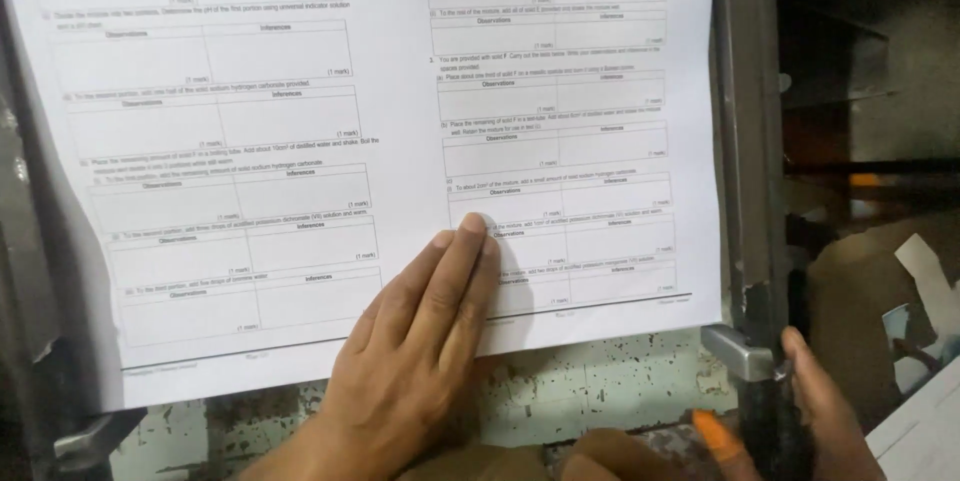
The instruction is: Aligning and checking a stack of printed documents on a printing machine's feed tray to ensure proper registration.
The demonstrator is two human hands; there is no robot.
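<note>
Now: left hand (420, 341) flat, fingers together, pressing printed sheet (380, 141) on cutter bed (600, 391); right hand (810, 411) gripping blade handle (765, 421).

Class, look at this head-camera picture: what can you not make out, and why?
- Printed sheet: top cut off by the frame; part covered by the left hand.
- Right hand: mostly cut off by the bottom edge.
- Black handle it grips: lower end out of frame.
- Dark right background: too dim.

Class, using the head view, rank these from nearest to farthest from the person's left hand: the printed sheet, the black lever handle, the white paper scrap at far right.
1. Printed sheet: under the left hand.
2. Black lever handle: lower right, in the right hand.
3. White paper scrap: far right edge.
</note>
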